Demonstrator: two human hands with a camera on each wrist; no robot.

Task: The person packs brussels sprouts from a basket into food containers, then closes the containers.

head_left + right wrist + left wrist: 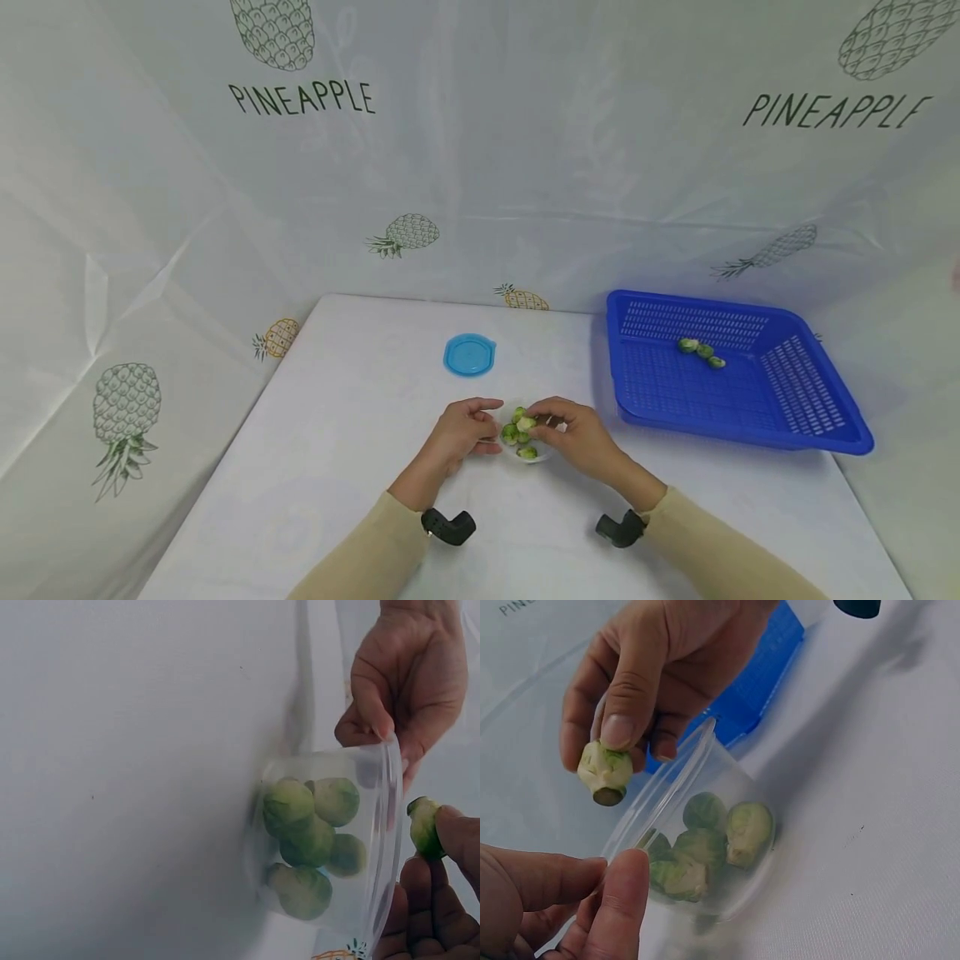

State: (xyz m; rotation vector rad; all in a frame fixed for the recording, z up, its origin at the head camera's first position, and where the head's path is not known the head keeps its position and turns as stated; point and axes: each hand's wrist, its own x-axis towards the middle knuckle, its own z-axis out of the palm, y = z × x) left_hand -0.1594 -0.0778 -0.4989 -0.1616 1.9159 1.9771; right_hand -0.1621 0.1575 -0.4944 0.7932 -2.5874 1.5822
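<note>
A clear round plastic container (360,896) stands on the white table with several Brussels sprouts (304,840) inside. My left hand (465,433) is at its left side, thumb and fingers pinching the rim. Above the opening, on the right side, my right hand (581,437) pinches one Brussels sprout (606,771) between thumb and fingers. That sprout's cut stem end points downward in the left wrist view, and it is apart from the sprouts in the container.
A blue plastic basket (742,433) sits at the right of the table, with 3 Brussels sprouts (705,351) inside. Behind the container lies a light blue lid (469,355). A pineapple-printed sheet (480,150) hangs along the back and sides.
</note>
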